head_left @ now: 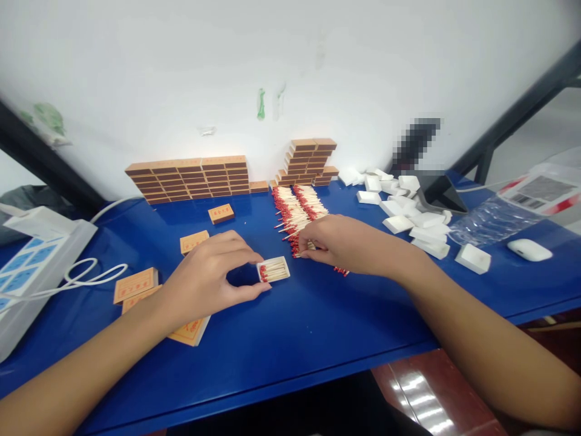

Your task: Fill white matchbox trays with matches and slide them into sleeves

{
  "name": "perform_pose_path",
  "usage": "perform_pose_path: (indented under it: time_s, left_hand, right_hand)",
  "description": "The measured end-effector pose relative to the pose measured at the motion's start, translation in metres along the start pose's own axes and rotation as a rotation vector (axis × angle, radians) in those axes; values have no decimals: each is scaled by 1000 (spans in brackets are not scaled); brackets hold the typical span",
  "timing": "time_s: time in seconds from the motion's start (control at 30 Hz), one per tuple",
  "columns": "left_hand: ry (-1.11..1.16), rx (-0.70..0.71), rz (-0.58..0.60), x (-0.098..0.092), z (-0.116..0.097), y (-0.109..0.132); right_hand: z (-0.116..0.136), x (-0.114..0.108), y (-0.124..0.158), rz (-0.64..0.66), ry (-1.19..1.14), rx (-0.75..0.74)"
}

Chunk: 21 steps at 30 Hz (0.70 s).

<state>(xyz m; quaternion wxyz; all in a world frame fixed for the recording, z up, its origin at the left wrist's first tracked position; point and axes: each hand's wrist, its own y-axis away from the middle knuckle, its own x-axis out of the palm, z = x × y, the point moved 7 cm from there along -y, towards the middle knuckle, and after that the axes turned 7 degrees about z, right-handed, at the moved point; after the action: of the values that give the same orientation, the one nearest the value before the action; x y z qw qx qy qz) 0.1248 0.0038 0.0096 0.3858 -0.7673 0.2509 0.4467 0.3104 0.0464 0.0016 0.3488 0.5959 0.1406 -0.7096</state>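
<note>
While my left hand [213,272] pinches the tray [280,280] between thumb and fingers, my right hand [330,239] arches over loose matches [295,209]; its hold I cannot tell.

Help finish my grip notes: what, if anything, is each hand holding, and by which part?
The left hand holds the white tray by its left end. The right hand is at the match pile; whether it grips any is unclear.

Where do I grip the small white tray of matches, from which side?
Probably across the two long walls of the white tray, near its left end, coming from the left, where the left hand is. It sits flat and open-topped, so a light pinch there should leave the matches inside undisturbed.
</note>
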Motion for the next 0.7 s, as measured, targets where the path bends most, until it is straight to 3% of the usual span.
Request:
perform_pose_path:
  time_s: [0.5,0.7]
  left_hand:
    - [4,-8,5,0,1,1]
    - [13,-10,-2,1,0,1]
  right_hand:
    - [3,0,3,29,-25,0]
    - [20,-11,8,-83,-198,-99]
